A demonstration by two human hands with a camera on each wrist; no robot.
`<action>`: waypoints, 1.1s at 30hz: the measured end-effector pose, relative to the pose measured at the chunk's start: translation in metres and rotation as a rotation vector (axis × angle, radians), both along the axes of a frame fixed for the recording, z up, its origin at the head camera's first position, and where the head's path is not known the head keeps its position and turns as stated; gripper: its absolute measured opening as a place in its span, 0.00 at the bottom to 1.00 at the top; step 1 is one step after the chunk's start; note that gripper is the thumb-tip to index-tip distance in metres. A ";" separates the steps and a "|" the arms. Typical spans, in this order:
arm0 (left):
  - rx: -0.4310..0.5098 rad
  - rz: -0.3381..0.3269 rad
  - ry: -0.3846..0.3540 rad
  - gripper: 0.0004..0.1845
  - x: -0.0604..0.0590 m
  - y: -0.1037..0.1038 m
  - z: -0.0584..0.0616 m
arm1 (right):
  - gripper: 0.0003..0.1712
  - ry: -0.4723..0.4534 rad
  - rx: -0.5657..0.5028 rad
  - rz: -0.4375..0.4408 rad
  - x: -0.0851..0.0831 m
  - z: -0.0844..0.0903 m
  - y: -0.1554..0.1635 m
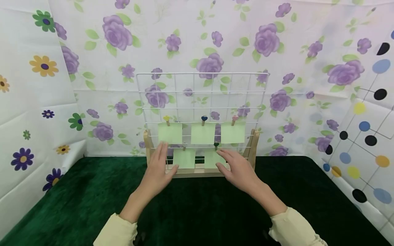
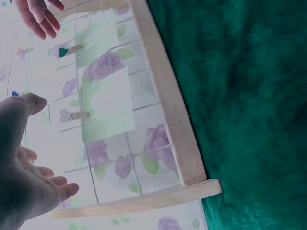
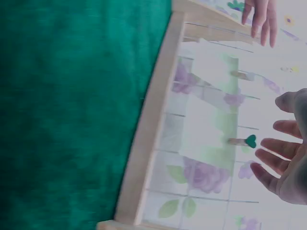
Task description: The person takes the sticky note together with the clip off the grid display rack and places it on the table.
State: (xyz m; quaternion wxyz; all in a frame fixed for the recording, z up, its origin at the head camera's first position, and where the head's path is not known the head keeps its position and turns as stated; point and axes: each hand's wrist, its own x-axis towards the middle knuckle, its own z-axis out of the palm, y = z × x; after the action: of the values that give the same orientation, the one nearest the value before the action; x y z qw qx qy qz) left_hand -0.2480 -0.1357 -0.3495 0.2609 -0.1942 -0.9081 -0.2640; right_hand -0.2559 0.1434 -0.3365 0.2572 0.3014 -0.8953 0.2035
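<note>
Two hands reach for the green paper notes on a wire rack.

The left hand (image 1: 158, 166) and the right hand (image 1: 237, 169) are both spread out, holding nothing, in front of the white wire grid in a wooden frame (image 1: 201, 102). It stands at the back edge of the dark green desk (image 1: 77, 201). Two light green square notes (image 1: 184, 158) hang low between the hands, clipped by small wooden pegs (image 2: 76, 115).

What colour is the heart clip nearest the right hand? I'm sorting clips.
Dark green heart clip, clearest in the right wrist view.

Dark green carpet (image 1: 197, 208) lies beneath the left hand (image 1: 158, 167) and the right hand (image 1: 238, 169). A purple-rose cloth (image 1: 307, 102) hangs beyond them, a daisy cloth (image 1: 34, 102) is farther left, and a dotted cloth (image 1: 366, 143) is farther right.
</note>
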 end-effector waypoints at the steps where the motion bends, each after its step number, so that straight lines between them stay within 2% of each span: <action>1: 0.032 0.002 -0.002 0.43 -0.001 -0.001 0.002 | 0.24 -0.014 -0.027 0.016 -0.001 0.004 -0.002; 6: 0.126 -0.003 -0.016 0.41 -0.005 -0.009 0.012 | 0.22 -0.102 -0.142 0.088 -0.007 0.023 -0.012; 11: 0.148 -0.002 -0.022 0.39 -0.009 -0.014 0.019 | 0.22 -0.221 -0.236 0.134 -0.013 0.039 -0.025; 14: 0.160 -0.003 -0.048 0.39 -0.014 -0.016 0.025 | 0.22 -0.257 -0.279 0.156 -0.016 0.047 -0.035; 20: 0.289 0.013 -0.129 0.37 -0.022 -0.018 0.038 | 0.21 -0.292 -0.331 0.186 -0.021 0.062 -0.059; 28: 0.479 0.000 -0.232 0.33 -0.024 -0.017 0.049 | 0.20 -0.285 -0.329 0.160 -0.028 0.080 -0.084; 33: 0.537 0.013 -0.269 0.32 -0.026 -0.017 0.056 | 0.20 -0.291 -0.317 0.176 -0.032 0.092 -0.097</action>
State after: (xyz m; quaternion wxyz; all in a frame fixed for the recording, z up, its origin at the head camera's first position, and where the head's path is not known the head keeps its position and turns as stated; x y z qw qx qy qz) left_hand -0.2740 -0.1531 -0.2939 0.1819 -0.0755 -0.8335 -0.5162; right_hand -0.2878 0.0461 -0.2441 0.1508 0.3016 -0.8501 0.4045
